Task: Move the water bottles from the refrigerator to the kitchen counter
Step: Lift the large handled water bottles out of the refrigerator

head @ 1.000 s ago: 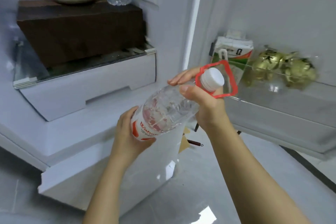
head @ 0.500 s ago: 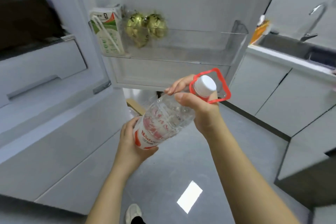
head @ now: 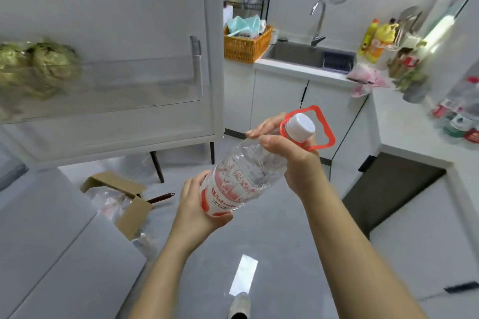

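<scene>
A large clear water bottle [head: 246,171] with a red-and-white label, white cap and red carry handle lies tilted in mid-air in front of me, cap up to the right. My left hand [head: 199,207] cups its base from below. My right hand [head: 293,160] grips its neck just under the cap. The open refrigerator door [head: 145,21] stands at the left. The white kitchen counter [head: 404,116] runs along the right, and other bottles [head: 458,111] stand on it, blurred.
A sink with a tap [head: 311,55] and an orange basket [head: 246,44] sit at the back. An open cardboard box [head: 121,197] with plastic in it lies on the grey floor. Gold-wrapped items [head: 39,65] sit in the door shelf. A dark opening [head: 388,189] lies under the counter.
My view has swung right, from the refrigerator's inside past its door to the sink and counter. Both hands kept the same hold on the bottle.
</scene>
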A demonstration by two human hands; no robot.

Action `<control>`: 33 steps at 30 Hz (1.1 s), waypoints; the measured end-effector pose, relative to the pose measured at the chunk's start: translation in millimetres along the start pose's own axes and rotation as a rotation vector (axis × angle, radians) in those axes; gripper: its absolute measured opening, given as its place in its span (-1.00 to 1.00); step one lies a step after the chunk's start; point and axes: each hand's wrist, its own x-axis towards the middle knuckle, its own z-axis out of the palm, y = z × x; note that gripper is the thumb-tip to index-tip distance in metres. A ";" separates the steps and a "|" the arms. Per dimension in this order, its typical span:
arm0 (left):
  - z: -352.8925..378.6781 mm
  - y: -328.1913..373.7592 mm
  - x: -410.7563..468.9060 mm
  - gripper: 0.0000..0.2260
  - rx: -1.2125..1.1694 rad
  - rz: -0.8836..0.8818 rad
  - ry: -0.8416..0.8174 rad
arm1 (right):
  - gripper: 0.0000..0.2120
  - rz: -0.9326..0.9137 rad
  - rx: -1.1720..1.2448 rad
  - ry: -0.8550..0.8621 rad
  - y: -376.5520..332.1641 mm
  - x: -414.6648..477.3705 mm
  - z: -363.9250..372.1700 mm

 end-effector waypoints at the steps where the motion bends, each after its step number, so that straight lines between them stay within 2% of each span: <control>1: 11.3 1.9 8.8 -0.14 -0.008 0.003 -0.026 | -0.92 0.003 -0.020 0.022 1.6 3.2 -12.1; 6: 68.8 13.7 61.9 -0.16 -0.065 0.016 -0.151 | -0.94 -0.008 -0.108 0.132 9.4 28.4 -73.1; 13: 144.4 32.8 150.7 -0.19 -0.109 0.037 -0.276 | -0.83 -0.020 -0.209 0.264 19.0 85.4 -156.7; 19: 201.6 42.4 195.6 -0.17 -0.107 0.070 -0.402 | -0.94 -0.015 -0.236 0.392 23.9 103.6 -216.8; 22: 225.6 48.2 209.6 -0.16 -0.104 0.075 -0.445 | -0.87 -0.010 -0.241 0.440 26.1 108.6 -242.8; 33: 339.9 89.4 238.0 -0.21 -0.126 0.113 -0.487 | -0.81 -0.021 -0.247 0.457 22.2 115.1 -369.7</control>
